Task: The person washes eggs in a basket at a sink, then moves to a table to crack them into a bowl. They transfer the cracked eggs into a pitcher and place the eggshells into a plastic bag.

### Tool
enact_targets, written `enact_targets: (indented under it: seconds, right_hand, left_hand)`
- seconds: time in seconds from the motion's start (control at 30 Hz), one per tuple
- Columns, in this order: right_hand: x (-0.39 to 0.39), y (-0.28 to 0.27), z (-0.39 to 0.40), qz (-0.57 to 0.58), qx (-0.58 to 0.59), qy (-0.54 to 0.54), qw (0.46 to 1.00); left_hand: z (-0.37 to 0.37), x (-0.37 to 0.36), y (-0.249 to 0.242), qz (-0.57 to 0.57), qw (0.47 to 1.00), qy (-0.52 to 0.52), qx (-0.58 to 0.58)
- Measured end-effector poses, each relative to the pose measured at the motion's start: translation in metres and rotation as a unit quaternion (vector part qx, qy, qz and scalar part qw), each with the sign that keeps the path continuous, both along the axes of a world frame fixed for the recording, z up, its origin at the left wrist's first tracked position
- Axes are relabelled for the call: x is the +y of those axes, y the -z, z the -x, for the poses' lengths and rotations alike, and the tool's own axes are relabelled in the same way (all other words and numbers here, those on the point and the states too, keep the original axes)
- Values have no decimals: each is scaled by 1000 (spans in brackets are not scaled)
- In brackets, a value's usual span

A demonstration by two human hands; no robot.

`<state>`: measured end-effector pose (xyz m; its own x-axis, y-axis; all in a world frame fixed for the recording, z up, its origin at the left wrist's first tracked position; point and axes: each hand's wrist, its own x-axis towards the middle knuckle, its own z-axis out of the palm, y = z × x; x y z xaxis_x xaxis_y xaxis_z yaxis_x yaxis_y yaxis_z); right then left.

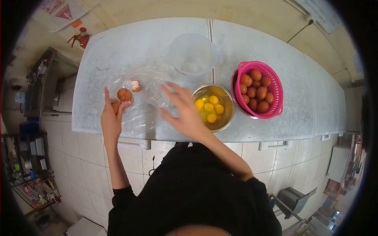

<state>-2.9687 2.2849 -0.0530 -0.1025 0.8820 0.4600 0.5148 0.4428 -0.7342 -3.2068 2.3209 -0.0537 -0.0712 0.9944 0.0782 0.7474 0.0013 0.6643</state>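
Observation:
My left hand [111, 116] is over the clear plastic bag [147, 112], thumb and index finger spread apart, with a piece of brown eggshell between them. Other brown eggshells [125, 94] lie just beyond its fingertips, and a broken shell [136, 85] shows its pale inside. My right hand [184, 114] hangs open above the bag's right side, fingers apart and empty. Beside it, a metal bowl [226, 121] holds several egg yolks [211, 117] in clear egg white. Several whole brown eggs [261, 93] fill a pink basket [277, 90] to the right.
A translucent plastic jug [193, 53] stands behind the metal bowl, its handle towards the right. The pink basket overlaps a metal bowl rim at its left. The white worktop [118, 47] ends close to my body. A black chair [293, 200] is at the lower right.

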Motion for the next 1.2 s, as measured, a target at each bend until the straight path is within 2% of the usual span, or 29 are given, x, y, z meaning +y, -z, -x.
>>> enact_targets:
  seconds: [0.03,0.07,0.1,0.13,0.17,0.2,0.23,0.27,0.3,0.33,0.37,0.4,0.47,0.5,0.6,0.7,0.77,0.83,0.9,0.97,1.1,1.17,1.2]
  right_hand:
    - [-12,8,-16,4,-30,67,997]
    - [-27,21,-34,34,-9,163,986]
    - [-38,41,-59,20,-55,232,971]
    - [-54,62,-82,23,-58,307,950]
    - [-72,84,-102,33,-14,356,934]
    - [-90,107,-120,127,8,389,913]
    - [-100,120,-127,220,28,418,881]
    - [-98,110,-124,219,28,413,884]
    - [-97,92,-119,325,216,323,862]
    - [-96,82,-115,415,391,218,792]
    - [-94,84,-108,364,427,193,805]
    - [-93,89,-109,362,427,193,806]
    - [-93,96,-115,349,350,197,847]
    - [-94,96,-118,346,350,201,847]
    - [-99,92,-129,308,363,157,865]
    - [-106,80,-138,309,354,153,869]
    - [-107,44,-139,283,329,136,891]
    - [-102,6,-139,282,349,137,883]
    - [-88,-26,-141,262,348,135,890]
    - [-67,-54,-146,202,267,130,933]
    - [-10,-105,-145,171,239,83,952]
    - [17,-115,-153,136,108,115,978]
    - [32,-116,-157,133,106,117,978]
  left_hand:
    - [11,-1,8,-2,1000,-6,1]
    - [22,-5,16,5,999,-25,36]
    - [30,-9,25,13,996,-46,70]
    - [33,-12,33,13,996,-55,70]
    - [32,-16,42,53,994,-17,92]
    - [29,-19,51,92,989,22,113]
    - [22,-21,62,55,993,50,93]
    - [11,-20,72,18,994,79,75]
    - [1,-15,81,67,988,98,97]
    - [-10,-10,88,116,979,118,118]
    - [-21,-7,97,101,975,160,115]
    - [-32,-4,104,84,969,203,112]
    - [-58,-8,93,72,964,243,78]
    - [-69,-11,88,64,957,280,42]
    - [-86,-18,79,40,952,302,17]
    - [-87,-13,66,40,956,289,-28]
    - [-97,-11,58,30,959,282,-29]
    - [-107,-7,56,18,961,274,-27]
    - [-115,-4,55,84,958,273,35]
    - [-113,-5,63,67,962,261,40]
    - [-99,-2,57,57,969,234,61]
    - [-91,2,46,48,970,225,72]
    - [-88,4,41,44,972,213,83]
